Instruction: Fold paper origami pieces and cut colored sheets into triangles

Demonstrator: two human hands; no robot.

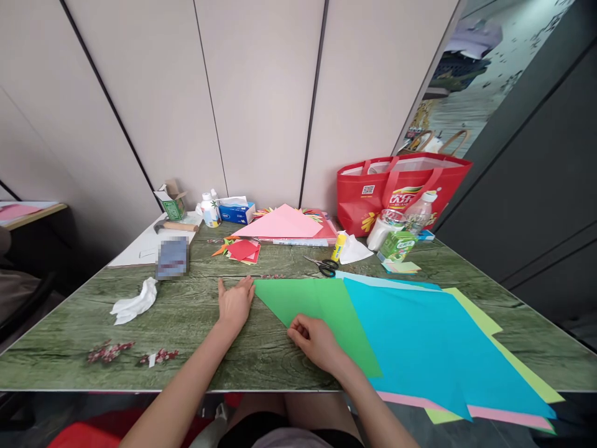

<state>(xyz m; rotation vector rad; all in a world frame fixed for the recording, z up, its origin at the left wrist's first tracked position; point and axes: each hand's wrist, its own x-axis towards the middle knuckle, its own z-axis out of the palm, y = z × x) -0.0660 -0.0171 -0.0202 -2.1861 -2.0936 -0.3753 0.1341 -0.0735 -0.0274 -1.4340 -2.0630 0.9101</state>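
A sheet of green paper [321, 305], folded into a triangle, lies on the table with its slanted edge facing me. My left hand [236, 303] rests flat at its left corner, fingers spread and fingertips touching the tip. Over the slanted edge, my right hand [314, 341] is closed, its curled fingers against the fold; I see no paper gripped in them. Under the green paper's right part spreads a large blue sheet [433, 342], on top of light green [527, 367] and pink sheets [508, 417] that overhang the front edge.
Black scissors [326, 266] and a yellow glue stick [339, 247] lie beyond the green paper. Further back are red paper pieces [243, 250], a folded pink sheet [282, 223], a tissue box [237, 211] and a red bag [364, 193]. A crumpled tissue [135, 303] and a hammer [177, 226] are at left.
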